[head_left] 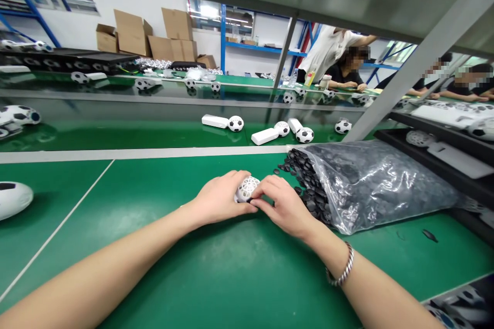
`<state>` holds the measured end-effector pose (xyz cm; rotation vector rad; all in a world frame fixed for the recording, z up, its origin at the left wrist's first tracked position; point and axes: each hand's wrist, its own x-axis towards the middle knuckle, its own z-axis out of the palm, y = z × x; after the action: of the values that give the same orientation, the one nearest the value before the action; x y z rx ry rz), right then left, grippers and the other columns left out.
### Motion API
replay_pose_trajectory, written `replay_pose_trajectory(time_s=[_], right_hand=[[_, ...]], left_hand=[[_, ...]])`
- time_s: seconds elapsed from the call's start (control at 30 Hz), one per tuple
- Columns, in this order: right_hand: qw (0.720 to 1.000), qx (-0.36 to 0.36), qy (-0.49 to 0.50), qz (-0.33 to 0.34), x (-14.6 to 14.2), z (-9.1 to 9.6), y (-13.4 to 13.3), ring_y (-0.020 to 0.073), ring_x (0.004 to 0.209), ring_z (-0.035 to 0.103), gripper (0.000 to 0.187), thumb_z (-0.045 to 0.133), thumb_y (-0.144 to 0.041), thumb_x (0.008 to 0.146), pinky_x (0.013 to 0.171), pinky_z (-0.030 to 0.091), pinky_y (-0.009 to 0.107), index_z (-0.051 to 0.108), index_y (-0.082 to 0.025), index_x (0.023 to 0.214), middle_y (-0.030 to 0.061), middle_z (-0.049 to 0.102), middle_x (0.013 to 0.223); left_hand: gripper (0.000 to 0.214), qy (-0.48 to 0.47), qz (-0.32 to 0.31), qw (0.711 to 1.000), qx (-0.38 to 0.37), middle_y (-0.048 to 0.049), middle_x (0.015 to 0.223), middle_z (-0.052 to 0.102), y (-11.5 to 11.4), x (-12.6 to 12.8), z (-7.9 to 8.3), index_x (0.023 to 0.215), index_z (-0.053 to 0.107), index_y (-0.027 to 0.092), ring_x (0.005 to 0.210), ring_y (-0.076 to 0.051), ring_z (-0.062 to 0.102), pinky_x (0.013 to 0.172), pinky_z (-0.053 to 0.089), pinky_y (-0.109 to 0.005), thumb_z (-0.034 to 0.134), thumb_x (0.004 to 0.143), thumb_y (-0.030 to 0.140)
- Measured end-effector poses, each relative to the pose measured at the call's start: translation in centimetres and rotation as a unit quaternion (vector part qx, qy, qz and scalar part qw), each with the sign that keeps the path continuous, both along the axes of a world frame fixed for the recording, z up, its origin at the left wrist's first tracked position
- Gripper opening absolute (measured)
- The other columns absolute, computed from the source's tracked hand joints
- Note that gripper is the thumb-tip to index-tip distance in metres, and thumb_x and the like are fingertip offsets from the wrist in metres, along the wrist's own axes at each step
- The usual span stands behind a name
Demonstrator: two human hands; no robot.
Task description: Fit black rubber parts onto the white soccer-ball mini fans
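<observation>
- Green tabletop (216, 277) underneath.
- White ball casing (249, 188): round, openwork lattice.
- Left hand (218, 196): fingers gripping its left side.
- Right hand (284, 204): fingertips closed against its right edge.

Ball (248, 188): centre of frame, between left hand (219, 195) and right hand (284, 206). Bag (389, 182): right of centre, on bench (216, 277). Loose pieces (303, 164): at bag's left-end mouth. Three ball-ended units (264, 136): upper middle, behind hands, on belt (154, 133). Cartons (133, 33): upper left, beyond belt.
</observation>
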<state>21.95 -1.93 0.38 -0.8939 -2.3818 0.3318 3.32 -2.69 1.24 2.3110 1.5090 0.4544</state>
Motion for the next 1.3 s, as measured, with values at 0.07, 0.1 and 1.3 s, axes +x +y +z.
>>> replay_pose_trajectory(time_s=[0.07,0.1,1.3], right_hand=[[0.998,-0.028,0.048,-0.017,0.1,-0.2,0.2,0.0199,0.094,0.049,0.014,0.059,-0.021,0.077,0.082,0.039,0.036,0.052,-0.021,0.090,0.0055,0.055,0.096],[0.996,-0.051,0.067,-0.021,0.1,-0.3,0.2,0.0202,0.098,0.048,0.022,0.059,-0.021,0.077,0.084,0.039,0.037,0.050,-0.021,0.096,0.0063,0.053,0.102],[0.954,-0.107,-0.191,-0.203,5.5,0.7,3.7,0.0123,0.068,0.053,0.006,0.060,-0.024,0.075,0.066,0.039,0.023,0.059,-0.020,0.071,0.0009,0.055,0.078]], left_hand=[[0.053,-0.014,0.006,1.000,0.000,-0.0008,0.104,0.057,0.1,0.2,0.1,0.112,0.044,0.029,0.090,-0.023,0.056,0.070,0.045,-0.032,0.058,0.067,0.055],[0.050,-0.020,0.007,1.000,-0.002,-0.0002,0.103,0.057,0.2,0.2,0.1,0.110,0.045,0.029,0.089,-0.022,0.056,0.068,0.044,-0.031,0.058,0.067,0.053],[0.064,0.070,-0.047,0.995,0.051,-0.0009,0.117,0.052,1.2,-2.0,-0.4,0.127,0.036,0.032,0.105,-0.022,0.048,0.083,0.035,-0.034,0.042,0.068,0.008]])
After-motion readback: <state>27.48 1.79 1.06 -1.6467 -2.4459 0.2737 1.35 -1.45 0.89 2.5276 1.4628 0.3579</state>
